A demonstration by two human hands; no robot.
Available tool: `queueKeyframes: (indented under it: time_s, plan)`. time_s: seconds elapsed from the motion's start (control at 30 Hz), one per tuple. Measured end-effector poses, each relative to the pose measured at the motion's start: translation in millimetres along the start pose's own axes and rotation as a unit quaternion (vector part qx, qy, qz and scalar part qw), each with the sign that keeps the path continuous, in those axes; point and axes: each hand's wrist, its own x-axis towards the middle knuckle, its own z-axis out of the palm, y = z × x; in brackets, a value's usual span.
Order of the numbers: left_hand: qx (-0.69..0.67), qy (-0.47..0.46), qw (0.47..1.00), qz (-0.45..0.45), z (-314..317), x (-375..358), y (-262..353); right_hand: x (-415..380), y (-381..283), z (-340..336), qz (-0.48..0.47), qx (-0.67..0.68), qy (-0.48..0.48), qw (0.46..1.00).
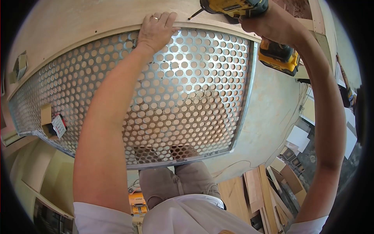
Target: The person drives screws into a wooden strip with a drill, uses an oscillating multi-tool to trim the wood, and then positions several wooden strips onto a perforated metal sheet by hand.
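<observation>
My left hand (156, 33), with a ring on one finger, is closed over the long wooden strip (218, 26) along the top edge of the metal sheet. Its fingers press on the wood and the thumb lies along the edge. My right hand (269, 25) grips a yellow and black cordless drill (230, 7) by its handle; the battery (278, 56) hangs below. The thin driver bit (196, 14) points left, its tip at the wood to the right of my left hand. Below lies a metal sheet (183, 84) perforated with round holes and edged by a metal frame.
A small open cardboard box (46, 119) with a white label rests on the sheet at left. At lower right are wooden boards (265, 195) and white sheets (298, 138). A yellow case (137, 202) stands by my legs. Wooden cabinetry (50, 171) is at lower left.
</observation>
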Motion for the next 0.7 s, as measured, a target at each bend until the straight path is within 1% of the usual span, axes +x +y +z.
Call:
queueKeyframes:
  time_s: [0.1, 0.17, 0.27, 0.37, 0.47, 0.57, 0.67, 0.7]
  plan:
    - [-0.014, -0.046, 0.999, -0.017, -4, -1, 2, 3, 0, -1, -0.040, -0.009, 0.001, 0.999]
    - [-0.008, -0.035, 0.999, -0.014, -5, 0, 1, 3, 0, -2, -0.065, 0.005, 0.005, 0.998]
    - [-0.004, -0.031, 1.000, -0.007, -5, 0, 2, 3, 2, 2, -0.024, -0.016, -0.001, 1.000]
    - [0.004, -0.022, 1.000, -0.004, -1, -2, 1, 7, 2, 2, -0.053, -0.010, -0.007, 0.999]
    - [0.003, -0.026, 1.000, -0.006, -1, -5, 2, 9, 5, 0, -0.014, 0.001, -0.033, 0.999]
    - [-0.001, -0.031, 1.000, -0.006, 0, -2, 1, 9, 5, 3, -0.012, 0.012, -0.024, 1.000]
    - [-0.008, -0.037, 0.999, -0.010, 0, -3, 1, 10, 16, 7, -0.058, 0.019, -0.005, 0.998]
    - [-0.010, -0.039, 0.999, -0.011, 0, -2, 2, 11, 15, 6, -0.051, 0.025, -0.010, 0.998]
